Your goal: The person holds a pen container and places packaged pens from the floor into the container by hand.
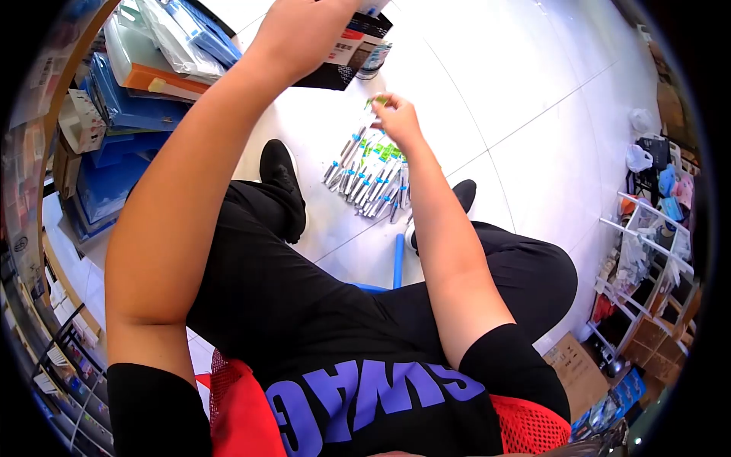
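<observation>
My left hand point(311, 34) is raised at the top edge, over a black mesh box point(327, 77) with a red and white label. Its fingertips are cut off by the frame, so whether they hold anything is hidden. Lower and to the right, my right hand point(397, 120) has its fingers closed in a pinch on a slim pen-like packet with a green end point(376, 100). Just below that hand, a pile of slim silver pen-like packets point(364, 179) with blue and green bands lies on the white floor between my feet.
Blue folders and files point(133, 107) are stacked at left. A clear jar point(371, 62) stands beside the mesh box. Blue tubing point(398, 260) lies between my legs. At right is a white rack point(647, 236) with bags and boxes; a cardboard sheet point(575, 373) lies nearby.
</observation>
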Demonstrator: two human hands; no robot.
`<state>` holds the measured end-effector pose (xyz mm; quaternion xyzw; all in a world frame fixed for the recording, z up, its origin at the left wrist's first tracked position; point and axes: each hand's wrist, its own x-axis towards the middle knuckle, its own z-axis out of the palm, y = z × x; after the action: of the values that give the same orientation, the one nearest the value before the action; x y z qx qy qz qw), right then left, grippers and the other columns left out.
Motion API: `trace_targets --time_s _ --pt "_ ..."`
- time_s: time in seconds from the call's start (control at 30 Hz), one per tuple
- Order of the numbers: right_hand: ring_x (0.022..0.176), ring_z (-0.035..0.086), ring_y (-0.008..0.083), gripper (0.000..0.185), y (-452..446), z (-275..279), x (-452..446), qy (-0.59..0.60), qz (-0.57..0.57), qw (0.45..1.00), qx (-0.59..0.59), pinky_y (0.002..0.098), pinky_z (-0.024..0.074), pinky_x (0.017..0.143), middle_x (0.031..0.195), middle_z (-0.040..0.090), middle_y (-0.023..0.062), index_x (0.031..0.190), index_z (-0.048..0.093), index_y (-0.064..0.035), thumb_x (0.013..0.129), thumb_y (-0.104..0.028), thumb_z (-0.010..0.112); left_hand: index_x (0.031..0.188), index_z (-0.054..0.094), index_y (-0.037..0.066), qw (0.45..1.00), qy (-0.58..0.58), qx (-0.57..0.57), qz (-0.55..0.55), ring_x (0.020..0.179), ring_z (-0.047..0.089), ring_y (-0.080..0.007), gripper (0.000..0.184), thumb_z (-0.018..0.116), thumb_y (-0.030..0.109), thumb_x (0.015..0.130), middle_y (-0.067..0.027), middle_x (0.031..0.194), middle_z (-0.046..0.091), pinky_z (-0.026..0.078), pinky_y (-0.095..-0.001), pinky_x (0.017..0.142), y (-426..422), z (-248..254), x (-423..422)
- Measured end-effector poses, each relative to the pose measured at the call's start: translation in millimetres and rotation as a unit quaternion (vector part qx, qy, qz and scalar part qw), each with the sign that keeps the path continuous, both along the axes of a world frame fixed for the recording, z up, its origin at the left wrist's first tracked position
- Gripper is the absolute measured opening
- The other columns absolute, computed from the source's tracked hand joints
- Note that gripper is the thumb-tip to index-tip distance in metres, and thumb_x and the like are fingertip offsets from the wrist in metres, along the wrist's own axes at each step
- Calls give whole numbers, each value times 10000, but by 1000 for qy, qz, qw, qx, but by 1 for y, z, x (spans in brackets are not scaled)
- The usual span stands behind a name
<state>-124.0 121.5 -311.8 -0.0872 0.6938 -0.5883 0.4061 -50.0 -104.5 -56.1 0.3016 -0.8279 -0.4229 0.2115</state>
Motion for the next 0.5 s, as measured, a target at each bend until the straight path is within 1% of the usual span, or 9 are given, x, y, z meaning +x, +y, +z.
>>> trace_targets --time_s 0.03,0.07,0.13,0.2,0.23,0.27,0.33,0.47,0.5 --pt "881 717 193 156 3 -24 9 1 23 1000 13 371 693 723 1004 656 63 1137 743 -25 1001 -89 704 1419 513 -148 998 -4 67 -18 1200 663 -343 676 569 352 968 -311 1283 672 496 -375 1049 6 12 1" --pt "857 707 179 172 9 -37 20 6 26 1000 13 354 652 730 938 682 65 1122 765 -32 978 -121 737 1426 509 -147 995 -8 94 -27 1208 660 -345 677 573 347 968 -312 1288 671 493 -377 1054 10 20 3" --pt "818 691 180 195 27 -85 30 124 84 984 92 350 589 747 861 701 79 1091 789 -38 939 -159 771 1440 501 -145 988 -15 149 -46 1225 655 -348 678 580 336 968 -314 1297 669 487 -379 1064 13 29 3" --pt "787 675 196 198 45 -90 42 168 81 970 157 355 547 765 816 707 91 1065 807 -55 910 -175 778 1403 528 -136 993 4 115 -38 1175 666 -316 632 589 317 967 -290 1258 686 504 -380 1027 11 13 1" --pt "812 699 182 197 50 -94 45 162 86 965 188 350 565 765 898 755 105 1093 804 -50 933 -152 753 1381 541 -131 993 20 107 -32 1145 671 -304 611 590 316 967 -277 1236 694 511 -379 1007 11 5 0" --pt "819 704 186 197 54 -99 46 164 82 964 192 351 567 770 908 760 110 1095 805 -50 932 -143 745 1360 554 -126 994 37 101 -27 1116 676 -292 591 590 315 968 -264 1214 702 519 -377 987 10 -3 -1" --pt "834 713 195 200 58 -100 48 165 71 963 201 353 571 779 927 771 120 1098 806 -51 930 -125 729 1349 559 -129 990 13 131 -49 1086 674 -272 580 586 310 971 -249 1195 704 523 -365 967 12 11 -1" --pt "910 726 316 167 44 -90 46 171 23 973 154 397 580 865 1037 739 194 1023 808 -56 900 -106 706 1332 563 -134 984 0 166 -68 1045 671 -249 564 577 302 975 -227 1173 708 527 -353 941 18 19 -3" --pt "996 700 343 271 44 -95 41 234 52 955 174 429 564 940 1133 704 195 1139 780 -79 879 -130 725 1323 568 -135 984 -2 168 -60 1057 663 -241 553 575 294 974 -229 1167 703 522 -352 946 19 19 -4"
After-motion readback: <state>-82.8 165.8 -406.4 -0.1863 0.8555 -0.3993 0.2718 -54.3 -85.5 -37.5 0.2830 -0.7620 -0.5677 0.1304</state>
